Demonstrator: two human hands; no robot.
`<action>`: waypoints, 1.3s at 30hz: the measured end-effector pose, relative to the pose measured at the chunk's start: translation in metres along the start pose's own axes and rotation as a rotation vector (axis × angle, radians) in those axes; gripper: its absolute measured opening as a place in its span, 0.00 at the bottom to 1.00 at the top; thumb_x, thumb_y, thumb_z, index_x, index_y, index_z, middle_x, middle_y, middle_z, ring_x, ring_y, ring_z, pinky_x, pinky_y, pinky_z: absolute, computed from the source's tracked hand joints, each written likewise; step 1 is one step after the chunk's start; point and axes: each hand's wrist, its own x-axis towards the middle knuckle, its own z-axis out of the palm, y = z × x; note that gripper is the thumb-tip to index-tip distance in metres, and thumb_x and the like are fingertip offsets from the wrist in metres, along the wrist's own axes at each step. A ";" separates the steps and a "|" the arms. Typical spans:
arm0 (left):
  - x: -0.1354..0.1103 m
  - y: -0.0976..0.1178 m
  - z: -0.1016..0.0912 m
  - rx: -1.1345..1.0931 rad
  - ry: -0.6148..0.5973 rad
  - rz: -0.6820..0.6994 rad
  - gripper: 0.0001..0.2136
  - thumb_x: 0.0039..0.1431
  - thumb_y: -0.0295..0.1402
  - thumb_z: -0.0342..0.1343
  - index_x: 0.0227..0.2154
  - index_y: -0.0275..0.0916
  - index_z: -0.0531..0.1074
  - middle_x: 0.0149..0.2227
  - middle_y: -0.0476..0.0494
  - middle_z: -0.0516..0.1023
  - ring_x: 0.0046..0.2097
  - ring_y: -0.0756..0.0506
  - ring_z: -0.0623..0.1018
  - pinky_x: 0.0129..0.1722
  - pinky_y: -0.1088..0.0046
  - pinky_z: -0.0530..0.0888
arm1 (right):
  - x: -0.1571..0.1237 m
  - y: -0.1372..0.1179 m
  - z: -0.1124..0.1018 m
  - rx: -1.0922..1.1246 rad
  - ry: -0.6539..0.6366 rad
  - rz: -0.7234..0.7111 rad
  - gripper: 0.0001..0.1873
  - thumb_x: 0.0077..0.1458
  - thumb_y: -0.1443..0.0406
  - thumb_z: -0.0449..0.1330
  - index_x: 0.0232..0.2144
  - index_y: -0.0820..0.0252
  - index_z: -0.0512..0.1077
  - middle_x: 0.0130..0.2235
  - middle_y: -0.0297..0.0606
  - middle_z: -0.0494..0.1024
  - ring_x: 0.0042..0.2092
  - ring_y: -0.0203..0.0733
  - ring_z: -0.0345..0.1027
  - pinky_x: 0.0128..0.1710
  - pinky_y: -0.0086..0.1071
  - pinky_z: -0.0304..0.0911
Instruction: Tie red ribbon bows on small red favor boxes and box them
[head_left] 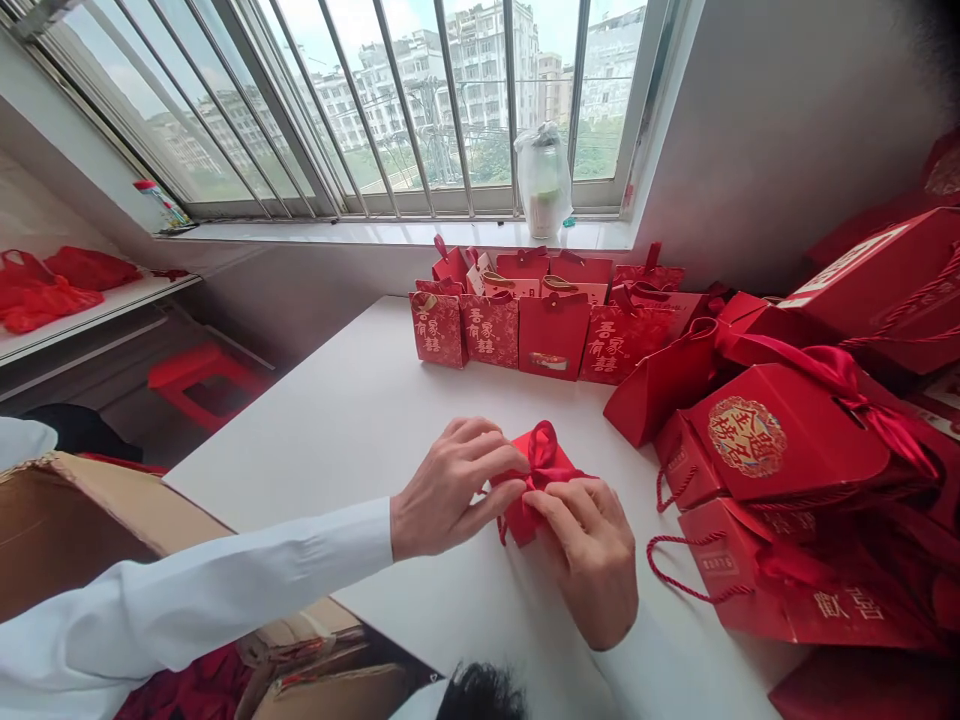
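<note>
A small red gift box lies on the white table with a dark red ribbon looped into a bow on top. My left hand comes from the left and pinches the ribbon near the knot between thumb and fingers. From the lower right, my right hand also pinches the ribbon, close to the left fingertips. One ribbon loop stands up above the fingers. Part of the box and most of the knot are hidden under both hands.
Several red gift bags stand in rows at the table's back edge. Larger red boxes with rope handles are piled at the right. An open cardboard box sits at the left, a red stool behind it. A wrapped jar stands on the windowsill.
</note>
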 end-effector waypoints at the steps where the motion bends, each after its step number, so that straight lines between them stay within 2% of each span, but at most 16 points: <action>1: 0.003 -0.004 0.000 0.006 -0.001 -0.023 0.08 0.63 0.33 0.47 0.36 0.37 0.71 0.38 0.42 0.76 0.41 0.45 0.69 0.45 0.66 0.64 | 0.000 0.000 0.000 -0.012 0.010 -0.016 0.11 0.58 0.76 0.54 0.35 0.60 0.73 0.33 0.38 0.75 0.37 0.42 0.63 0.40 0.36 0.62; 3: 0.007 -0.013 0.003 0.002 -0.056 -0.022 0.07 0.62 0.32 0.51 0.37 0.37 0.72 0.39 0.42 0.75 0.42 0.46 0.69 0.46 0.68 0.65 | -0.002 0.001 0.000 -0.024 0.019 -0.045 0.11 0.57 0.76 0.55 0.36 0.60 0.73 0.33 0.38 0.75 0.37 0.42 0.63 0.40 0.36 0.62; 7: 0.011 -0.024 0.011 -0.028 -0.153 -0.005 0.06 0.63 0.31 0.50 0.35 0.39 0.72 0.35 0.47 0.75 0.40 0.48 0.70 0.45 0.71 0.64 | -0.004 0.004 0.000 -0.011 0.053 -0.082 0.12 0.57 0.77 0.54 0.35 0.61 0.74 0.32 0.39 0.74 0.36 0.42 0.63 0.39 0.36 0.61; 19: 0.009 -0.027 0.016 -0.030 -0.116 -0.084 0.06 0.62 0.29 0.51 0.31 0.39 0.72 0.31 0.51 0.76 0.35 0.50 0.70 0.41 0.73 0.61 | -0.005 0.011 -0.010 0.074 -0.118 -0.164 0.16 0.56 0.80 0.52 0.40 0.64 0.74 0.32 0.41 0.74 0.36 0.43 0.63 0.36 0.36 0.62; 24: 0.009 -0.029 0.012 -0.072 -0.136 -0.115 0.03 0.60 0.30 0.54 0.32 0.39 0.71 0.32 0.50 0.74 0.34 0.51 0.70 0.41 0.74 0.62 | -0.005 0.012 -0.021 0.133 -0.198 -0.157 0.12 0.58 0.72 0.55 0.45 0.66 0.71 0.37 0.44 0.72 0.39 0.46 0.62 0.38 0.39 0.61; 26: 0.008 -0.028 0.008 -0.088 -0.146 -0.126 0.02 0.59 0.30 0.55 0.33 0.37 0.70 0.32 0.50 0.73 0.34 0.51 0.70 0.39 0.75 0.64 | -0.002 0.014 -0.027 0.158 -0.179 -0.127 0.13 0.59 0.69 0.56 0.47 0.65 0.70 0.38 0.44 0.71 0.40 0.46 0.62 0.39 0.40 0.61; 30: 0.005 -0.027 -0.001 -0.119 -0.154 -0.173 0.02 0.58 0.27 0.53 0.34 0.36 0.68 0.34 0.47 0.71 0.34 0.51 0.69 0.36 0.76 0.65 | 0.007 0.018 -0.034 0.144 -0.105 -0.005 0.11 0.58 0.73 0.56 0.44 0.62 0.71 0.36 0.40 0.72 0.39 0.43 0.62 0.40 0.37 0.61; 35: 0.000 -0.026 -0.006 -0.221 -0.106 -0.250 0.04 0.56 0.25 0.54 0.35 0.36 0.69 0.36 0.47 0.73 0.36 0.51 0.71 0.38 0.76 0.67 | 0.010 0.016 -0.031 0.178 -0.194 -0.093 0.12 0.58 0.73 0.56 0.45 0.63 0.71 0.38 0.42 0.70 0.40 0.44 0.61 0.41 0.39 0.61; 39: 0.000 -0.026 -0.005 -0.341 -0.065 -0.371 0.04 0.56 0.28 0.54 0.35 0.37 0.70 0.37 0.49 0.75 0.36 0.52 0.72 0.37 0.77 0.67 | 0.010 0.012 -0.022 0.097 -0.179 -0.069 0.14 0.59 0.73 0.55 0.47 0.62 0.71 0.39 0.42 0.70 0.41 0.45 0.60 0.41 0.39 0.61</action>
